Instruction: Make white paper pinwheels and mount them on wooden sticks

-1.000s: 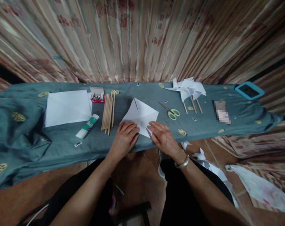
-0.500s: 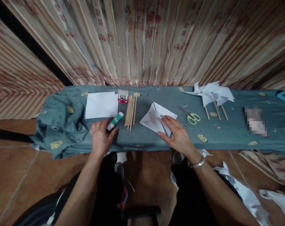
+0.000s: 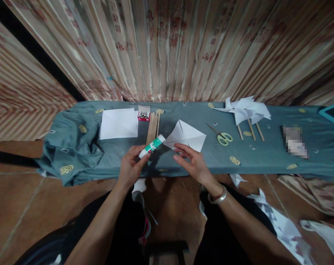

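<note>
I watch the left hand (image 3: pixel 132 165) pinch a tilted glue stick (image 3: pixel 152 146); the right hand (image 3: pixel 194 165), fingers parted, sits by the slit paper square (image 3: pixel 187 136), contact unclear.

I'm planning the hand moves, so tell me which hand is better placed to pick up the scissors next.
Right, I'd judge. The right hand appears to hold nothing and is nearer the scissors, while the left hand is farther off and holds the green-and-white tube.
</note>
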`<state>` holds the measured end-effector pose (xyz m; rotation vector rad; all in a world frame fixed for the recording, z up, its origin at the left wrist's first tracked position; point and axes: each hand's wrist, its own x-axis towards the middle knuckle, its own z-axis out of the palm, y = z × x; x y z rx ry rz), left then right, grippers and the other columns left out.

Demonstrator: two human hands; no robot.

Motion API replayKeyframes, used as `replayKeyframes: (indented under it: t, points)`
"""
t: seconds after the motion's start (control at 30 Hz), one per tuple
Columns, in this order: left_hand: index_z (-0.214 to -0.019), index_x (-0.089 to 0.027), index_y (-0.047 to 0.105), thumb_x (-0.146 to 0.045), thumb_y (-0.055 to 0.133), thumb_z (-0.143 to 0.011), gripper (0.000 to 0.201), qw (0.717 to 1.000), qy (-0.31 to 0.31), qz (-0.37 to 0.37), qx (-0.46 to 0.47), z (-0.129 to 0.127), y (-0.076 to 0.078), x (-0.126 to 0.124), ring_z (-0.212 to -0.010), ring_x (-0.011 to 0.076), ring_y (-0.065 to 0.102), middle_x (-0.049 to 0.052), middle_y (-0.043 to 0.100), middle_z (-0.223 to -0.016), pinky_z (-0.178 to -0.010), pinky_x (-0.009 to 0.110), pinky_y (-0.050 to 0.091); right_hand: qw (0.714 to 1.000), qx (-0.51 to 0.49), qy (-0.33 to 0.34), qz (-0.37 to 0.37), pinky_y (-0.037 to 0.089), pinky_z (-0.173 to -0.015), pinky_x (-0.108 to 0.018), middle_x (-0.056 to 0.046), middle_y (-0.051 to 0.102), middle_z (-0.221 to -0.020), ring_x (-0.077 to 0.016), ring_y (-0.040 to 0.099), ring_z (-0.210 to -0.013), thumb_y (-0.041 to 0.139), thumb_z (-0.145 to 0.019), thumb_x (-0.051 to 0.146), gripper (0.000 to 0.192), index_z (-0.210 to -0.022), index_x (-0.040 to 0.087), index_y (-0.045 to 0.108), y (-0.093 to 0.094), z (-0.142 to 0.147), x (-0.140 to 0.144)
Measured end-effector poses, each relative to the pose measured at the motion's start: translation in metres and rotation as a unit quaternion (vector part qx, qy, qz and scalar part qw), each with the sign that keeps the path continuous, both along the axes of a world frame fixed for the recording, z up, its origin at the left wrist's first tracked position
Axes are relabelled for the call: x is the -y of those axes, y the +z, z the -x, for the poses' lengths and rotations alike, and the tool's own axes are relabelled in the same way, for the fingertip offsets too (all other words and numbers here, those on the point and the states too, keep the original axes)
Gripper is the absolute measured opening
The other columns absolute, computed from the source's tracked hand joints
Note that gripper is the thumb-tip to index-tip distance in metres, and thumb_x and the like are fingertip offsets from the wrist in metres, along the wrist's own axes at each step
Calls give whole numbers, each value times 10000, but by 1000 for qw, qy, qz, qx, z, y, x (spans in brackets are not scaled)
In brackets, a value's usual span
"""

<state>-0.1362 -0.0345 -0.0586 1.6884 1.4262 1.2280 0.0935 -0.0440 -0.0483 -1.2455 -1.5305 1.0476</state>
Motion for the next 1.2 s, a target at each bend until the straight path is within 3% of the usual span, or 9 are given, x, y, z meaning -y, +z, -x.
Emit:
replayKeyframes:
  t: [0.07,0.17,0.3,0.47,0.6,0.77,0.87,1.0,1.2]
  points:
    - [-1010,-195,705,-366,648,-812,267,998,-45,9,49,-19,5,8,-858,183,632,52,672,-938,-762,317,524,985,-143,18,91,545,-875,-354,-61,710,-1128,-197,677,-987,767,-713,419,481,-1145,242,651,1,4,2]
    - [-999,-208,716,-343,676,-806,239,994,-97,30,52,-40,11,15,-837,175,637,45,676,-923,-757,314,538,948,-274,17,163,529,-856,-272,5,744,-950,-136,672,-881,831,-634,364,389,-981,236,712,7,5,4]
    - [-1074,-213,701,-384,693,-797,325,992,-107,45,58,-53,13,16,-889,197,654,62,687,-975,-798,343,554,919,-339,-19,198,526,-718,-205,32,730,-766,-91,635,-692,863,-584,340,278,-786,203,730,17,-1,6]
    - [-1124,-203,682,-413,714,-771,412,991,-99,60,65,-57,12,17,-891,201,672,69,691,-1006,-796,338,568,882,-409,-71,224,516,-618,-164,36,716,-708,-81,653,-664,862,-599,330,254,-711,190,682,17,-16,4]
    - [-1115,-183,674,-463,691,-769,446,997,-55,54,31,-40,7,5,-864,208,679,78,705,-992,-790,343,570,850,-452,-94,254,524,-551,-183,13,718,-685,-109,677,-634,772,-712,368,224,-770,190,648,16,-35,-4]
    - [-1065,-192,688,-430,607,-811,357,987,55,-17,-153,7,-6,-26,-851,228,659,90,693,-1033,-781,368,551,845,-454,-157,236,519,-491,-170,6,729,-648,-113,680,-574,750,-720,296,158,-754,196,632,18,-59,-21]
    - [-1116,-192,670,-393,555,-839,361,972,53,-51,-224,24,-17,-39,-1036,293,627,121,678,-1114,-927,449,503,853,-434,-187,221,532,-509,-154,-2,741,-657,-111,698,-589,752,-712,246,134,-759,186,642,18,-68,-33]
    - [-1247,-222,596,-404,547,-861,430,961,41,-74,-263,28,-28,-42,-1124,327,577,120,648,-1205,-963,502,481,848,-441,-166,243,558,-528,-177,1,741,-652,-120,703,-590,723,-756,277,112,-752,195,647,12,-75,-48]
    - [-1359,-262,502,-405,547,-883,498,957,36,-95,-273,34,-28,-37,-1182,354,531,116,592,-1296,-981,549,462,829,-470,-132,273,558,-544,-182,-20,748,-675,-123,708,-618,724,-768,328,165,-762,175,660,5,-79,-55]
